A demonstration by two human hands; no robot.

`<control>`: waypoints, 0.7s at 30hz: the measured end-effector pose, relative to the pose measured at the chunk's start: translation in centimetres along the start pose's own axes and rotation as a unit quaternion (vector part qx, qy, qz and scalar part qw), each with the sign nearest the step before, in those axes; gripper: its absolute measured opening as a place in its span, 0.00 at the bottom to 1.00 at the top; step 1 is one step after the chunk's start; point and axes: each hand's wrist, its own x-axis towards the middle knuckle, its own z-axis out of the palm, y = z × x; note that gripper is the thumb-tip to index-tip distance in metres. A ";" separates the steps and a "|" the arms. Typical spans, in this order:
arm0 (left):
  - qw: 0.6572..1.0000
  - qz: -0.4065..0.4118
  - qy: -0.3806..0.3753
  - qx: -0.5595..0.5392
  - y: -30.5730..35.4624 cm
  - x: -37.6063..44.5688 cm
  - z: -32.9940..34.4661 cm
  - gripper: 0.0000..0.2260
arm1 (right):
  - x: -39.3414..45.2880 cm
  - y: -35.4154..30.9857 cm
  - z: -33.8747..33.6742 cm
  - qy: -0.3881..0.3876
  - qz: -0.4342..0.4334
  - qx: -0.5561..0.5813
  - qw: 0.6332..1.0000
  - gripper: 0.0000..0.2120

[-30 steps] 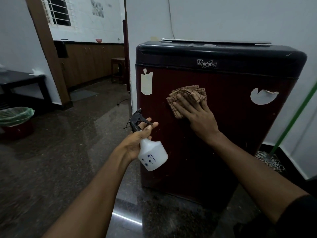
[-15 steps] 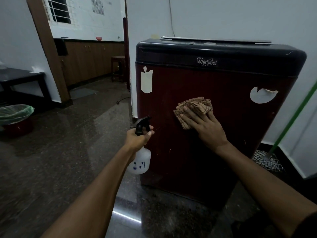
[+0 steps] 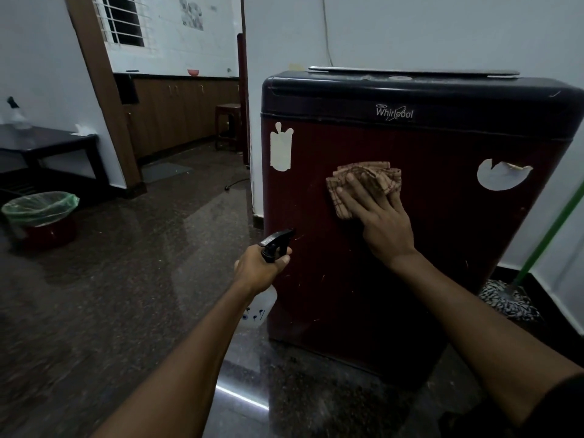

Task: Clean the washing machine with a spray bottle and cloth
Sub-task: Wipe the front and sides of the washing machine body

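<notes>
While the right hand point(image 3: 380, 219) presses the checked cloth point(image 3: 363, 184) flat against the maroon front panel of the washing machine point(image 3: 395, 279), the job looks to be in its wiping step, with the spraying set aside for now. Its fingers point(image 3: 354, 192) lie straight and a little spread over the bunched cloth, pointing up and to the left, palm bearing on the panel around mid-height, left of centre.

Down at the machine's near-left corner the left hand point(image 3: 257, 268) grips the spray bottle point(image 3: 262, 303) by its neck, fingers curled round it and thumb across the front. That bottle stands close to upright, its long axis running top to bottom with a slight lean; the black nozzle point(image 3: 278, 237) points right and slightly up, toward the panel, and the white body hangs below the fist, just beside the machine's corner.

To my eye much of the front is not yet covered: the area round the torn round sticker point(image 3: 499, 177) on the right, the lower panel, the dark top band. Next wants steady pressure and a sweep across, likely rightward or downward, or another squirt from the bottle first.
</notes>
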 end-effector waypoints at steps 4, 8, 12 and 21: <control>0.999 0.030 0.019 -0.027 0.2 -0.2 0.0 0.06 | 2.6 -2.4 0.6 0.001 -0.025 0.003 1.000 0.37; 0.996 0.035 0.069 -0.044 0.8 -0.7 0.4 0.08 | -1.5 -2.6 2.3 -0.123 -0.184 -0.062 0.973 0.34; 0.995 0.041 0.075 -0.042 0.8 -1.0 0.2 0.09 | -3.2 0.0 1.2 -0.082 -0.163 -0.053 0.982 0.36; 0.988 0.028 0.140 -0.063 0.3 -0.6 1.1 0.04 | 0.8 -5.9 3.3 -0.144 -0.211 -0.077 0.964 0.33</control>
